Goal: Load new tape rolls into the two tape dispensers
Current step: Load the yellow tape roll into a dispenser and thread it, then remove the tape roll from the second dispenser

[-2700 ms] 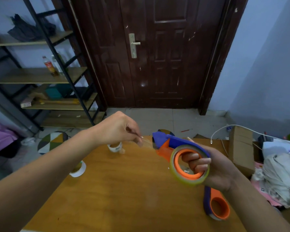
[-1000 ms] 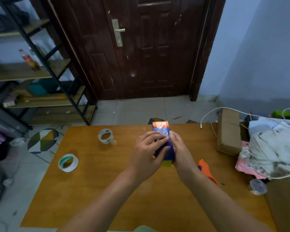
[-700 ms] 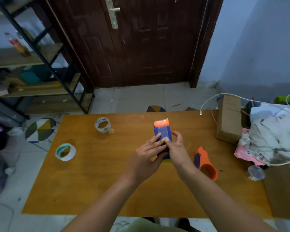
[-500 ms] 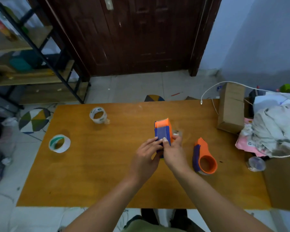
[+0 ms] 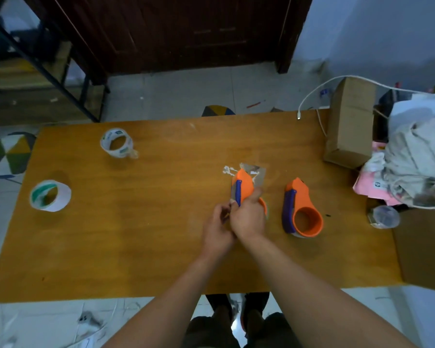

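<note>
Orange tape dispenser (image 5: pixel 245 188) sits mid-surface (image 5: pixel 141 242), right hand (image 5: pixel 249 217) wrapped around its body, left hand (image 5: pixel 217 228) pinching at its near-left edge, second dispenser (image 5: pixel 301 208) lying free just right, two loose tape rolls (image 5: pixel 116 143) (image 5: pixel 50 195) far left.

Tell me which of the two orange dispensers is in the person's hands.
The left one, gripped by the right hand with the left hand beside it. The other dispenser lies untouched on the table.
</note>
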